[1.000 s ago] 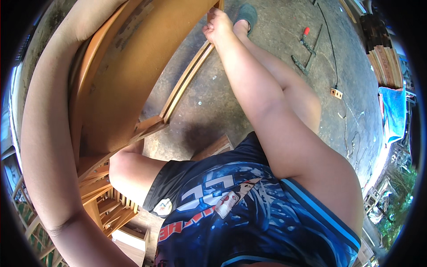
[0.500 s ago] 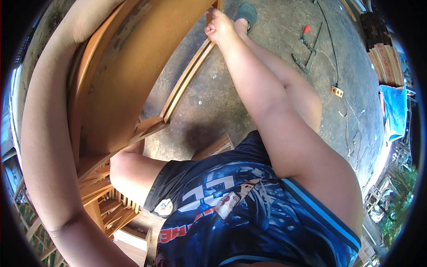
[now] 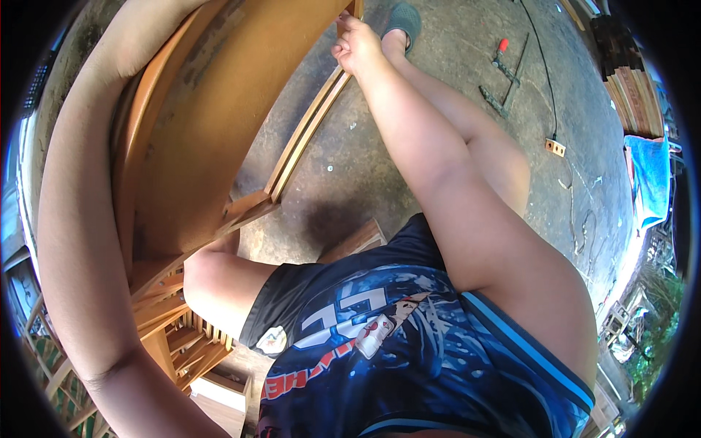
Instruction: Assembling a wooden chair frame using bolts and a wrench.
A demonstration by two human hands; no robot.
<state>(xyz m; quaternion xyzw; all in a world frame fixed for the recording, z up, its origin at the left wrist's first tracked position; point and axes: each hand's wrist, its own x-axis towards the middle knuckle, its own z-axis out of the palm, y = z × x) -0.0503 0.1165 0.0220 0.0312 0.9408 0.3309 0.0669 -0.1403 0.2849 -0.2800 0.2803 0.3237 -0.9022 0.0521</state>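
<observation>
A varnished wooden piece of furniture leans across the upper left, with a broad brown panel and a rounded edge. Its slim double rail runs up to the far corner. At that corner, my right hand is closed, fingers curled in against the wood; whatever is between them is hidden. My left arm wraps round the outer side of the panel and leaves the picture at the top, so the left hand is out of sight. One of my legs shows below the panel, and the other stretches out under my right arm.
On the concrete floor lie a clamp with a red handle end and a socket block on a black cable. Stacked boards and a blue sheet stand at the right. Slatted wooden parts fill the lower left.
The whole view has shifted very slightly. My right hand stays closed at the far corner, and the furniture keeps its position.
</observation>
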